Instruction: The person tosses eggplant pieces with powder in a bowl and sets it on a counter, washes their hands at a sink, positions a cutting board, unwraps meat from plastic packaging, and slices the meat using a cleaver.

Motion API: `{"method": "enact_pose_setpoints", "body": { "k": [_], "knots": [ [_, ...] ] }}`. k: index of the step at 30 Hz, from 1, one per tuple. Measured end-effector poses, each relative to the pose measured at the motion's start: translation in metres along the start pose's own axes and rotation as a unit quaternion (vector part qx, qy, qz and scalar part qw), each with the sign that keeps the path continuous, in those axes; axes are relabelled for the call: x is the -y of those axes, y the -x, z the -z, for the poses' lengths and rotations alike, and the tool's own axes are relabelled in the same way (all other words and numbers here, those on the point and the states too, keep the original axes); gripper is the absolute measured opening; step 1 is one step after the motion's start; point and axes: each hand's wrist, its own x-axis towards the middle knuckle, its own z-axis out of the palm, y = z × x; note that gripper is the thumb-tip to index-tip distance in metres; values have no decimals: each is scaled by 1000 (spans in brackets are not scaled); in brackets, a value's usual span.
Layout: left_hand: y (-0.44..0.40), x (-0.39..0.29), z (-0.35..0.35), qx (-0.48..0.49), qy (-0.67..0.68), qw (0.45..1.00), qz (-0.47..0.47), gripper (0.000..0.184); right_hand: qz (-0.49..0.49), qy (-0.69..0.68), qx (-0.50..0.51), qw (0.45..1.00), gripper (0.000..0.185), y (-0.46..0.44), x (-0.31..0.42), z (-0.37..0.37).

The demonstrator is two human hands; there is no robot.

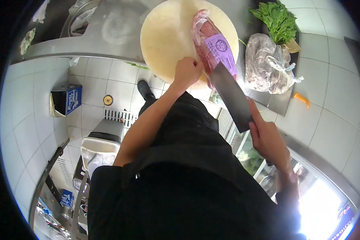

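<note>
A long piece of red meat in clear plastic wrap (207,29) lies on the round cutting board (164,36), with a purple printed label (221,47) on it. My right hand (268,140) is closed round the handle of a cleaver (233,98). The broad blade slants up and left, its far end over the lower part of the wrapped meat. My left hand (189,72) is closed with curled fingers at the left side of the pack, over the board's near edge. Whatever those fingers pinch, if anything, is hidden.
Right of the board sit a knotted plastic bag (264,64) and leafy greens (277,22). An orange-handled item (301,100) lies near the tiled wall. A metal sink (80,20) is at upper left. Below are a bin (100,147) and a blue box (73,99).
</note>
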Motion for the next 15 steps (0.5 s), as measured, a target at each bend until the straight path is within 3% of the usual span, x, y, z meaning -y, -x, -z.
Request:
{"method": "enact_pose_setpoints", "body": {
  "k": [1, 3, 6, 9, 13, 15],
  "knots": [
    [-2, 3, -2, 0, -3, 1000, 0, 29, 1, -8, 4, 1000, 66, 2, -1, -1],
    [-3, 5, -10, -70, -18, 993, -95, 31, -8, -25, 5, 1000, 66, 3, 0, -7],
    [-2, 1, 1, -2, -25, 999, -48, 34, -20, -25, -20, 999, 63, -4, 0, -13],
    [-2, 22, -10, -79, -61, 989, -111, 35, -26, -38, -13, 999, 64, 13, -8, -18],
    [0, 30, -23, -101, -66, 985, -125, 34, -21, -22, 4, 1000, 62, 30, -9, -2],
    [3, 14, -16, -15, -13, 1000, 0, 34, 4, -12, 0, 1000, 62, 33, -10, 13]
  ]
}}
